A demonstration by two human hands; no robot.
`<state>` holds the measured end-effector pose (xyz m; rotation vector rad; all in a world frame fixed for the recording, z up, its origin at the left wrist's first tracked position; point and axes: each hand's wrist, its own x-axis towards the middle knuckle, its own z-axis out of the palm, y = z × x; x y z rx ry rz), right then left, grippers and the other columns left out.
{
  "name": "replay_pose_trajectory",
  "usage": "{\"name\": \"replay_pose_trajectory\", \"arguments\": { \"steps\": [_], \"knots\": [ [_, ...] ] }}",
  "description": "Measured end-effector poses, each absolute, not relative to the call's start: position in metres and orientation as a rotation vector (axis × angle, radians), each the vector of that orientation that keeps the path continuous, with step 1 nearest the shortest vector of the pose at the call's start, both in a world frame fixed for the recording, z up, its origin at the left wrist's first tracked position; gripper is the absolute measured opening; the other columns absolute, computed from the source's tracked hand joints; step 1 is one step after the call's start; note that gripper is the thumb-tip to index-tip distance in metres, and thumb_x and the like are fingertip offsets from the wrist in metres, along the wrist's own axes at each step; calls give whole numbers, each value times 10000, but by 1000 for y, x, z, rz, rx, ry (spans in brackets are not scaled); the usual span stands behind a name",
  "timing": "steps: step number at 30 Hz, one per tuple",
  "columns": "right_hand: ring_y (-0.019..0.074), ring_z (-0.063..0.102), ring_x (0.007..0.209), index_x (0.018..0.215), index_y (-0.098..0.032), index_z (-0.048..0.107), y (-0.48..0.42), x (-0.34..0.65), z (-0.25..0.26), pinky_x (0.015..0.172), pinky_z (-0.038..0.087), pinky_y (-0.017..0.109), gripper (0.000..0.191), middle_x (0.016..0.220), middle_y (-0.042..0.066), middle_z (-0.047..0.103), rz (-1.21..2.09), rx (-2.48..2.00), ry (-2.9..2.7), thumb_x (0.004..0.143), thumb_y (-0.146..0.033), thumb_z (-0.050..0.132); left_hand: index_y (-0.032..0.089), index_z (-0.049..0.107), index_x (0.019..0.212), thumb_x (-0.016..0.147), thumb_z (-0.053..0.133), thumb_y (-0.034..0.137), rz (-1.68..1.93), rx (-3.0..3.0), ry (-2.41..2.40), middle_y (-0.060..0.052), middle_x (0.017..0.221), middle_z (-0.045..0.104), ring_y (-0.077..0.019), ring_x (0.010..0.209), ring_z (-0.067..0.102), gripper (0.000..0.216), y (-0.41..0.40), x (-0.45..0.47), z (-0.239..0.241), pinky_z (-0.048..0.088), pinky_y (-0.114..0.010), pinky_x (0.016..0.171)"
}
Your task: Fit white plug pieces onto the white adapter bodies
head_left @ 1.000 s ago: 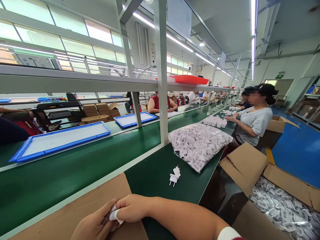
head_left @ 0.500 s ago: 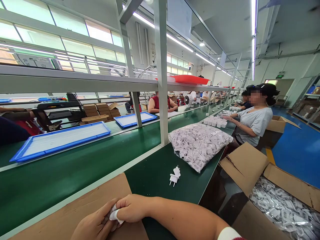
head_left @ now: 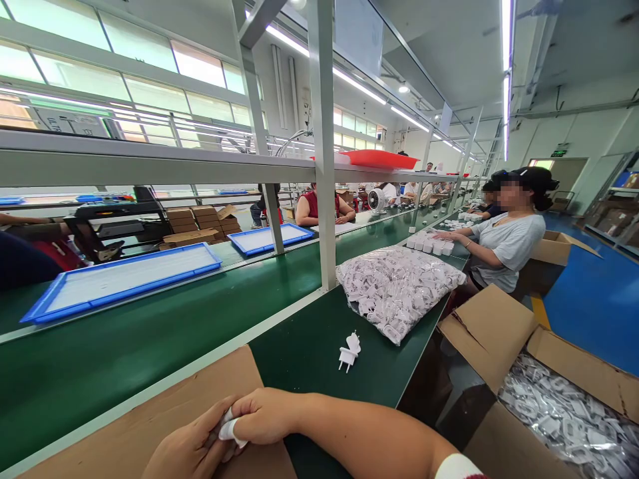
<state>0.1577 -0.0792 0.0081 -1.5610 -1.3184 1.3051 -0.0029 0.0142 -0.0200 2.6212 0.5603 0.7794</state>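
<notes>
My left hand [head_left: 192, 444] and my right hand [head_left: 262, 416] are clasped against each other at the lower edge of the view, over a flat sheet of brown cardboard [head_left: 164, 406]. Both have their fingers closed. White wrapping, like finger covers, shows on fingertips [head_left: 232, 431] between them; whether anything else lies inside the clasp is hidden. Beyond my right wrist, a white two-pin plug piece [head_left: 349, 352] lies on the green worktop [head_left: 304, 346]. Behind it sits a clear bag of many white plastic parts [head_left: 399, 286].
An open carton [head_left: 489, 332] of bagged white parts stands at the right. A metal post [head_left: 327, 146] rises beside the green belt [head_left: 200, 319]. Across it lie blue-rimmed trays [head_left: 124, 279]. A co-worker [head_left: 509, 233] at the right handles white blocks [head_left: 430, 243].
My hands stay clasped in the same place. At the right, the co-worker's hands have shifted slightly left over the white blocks.
</notes>
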Motion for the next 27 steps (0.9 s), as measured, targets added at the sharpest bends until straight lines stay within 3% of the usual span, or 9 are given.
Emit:
{"name": "replay_pose_trajectory", "arguments": {
  "steps": [27],
  "knots": [
    [96, 590, 744, 796, -192, 624, -78, 156, 8, 727, 467, 176, 131, 783, -31, 614, 1373, -1531, -1268, 769, -85, 553, 281, 663, 1096, 900, 457, 385, 746, 2606, 550, -1, 884, 795, -206, 731, 735, 303, 21, -4, -27, 529, -239, 613]
  ]
}}
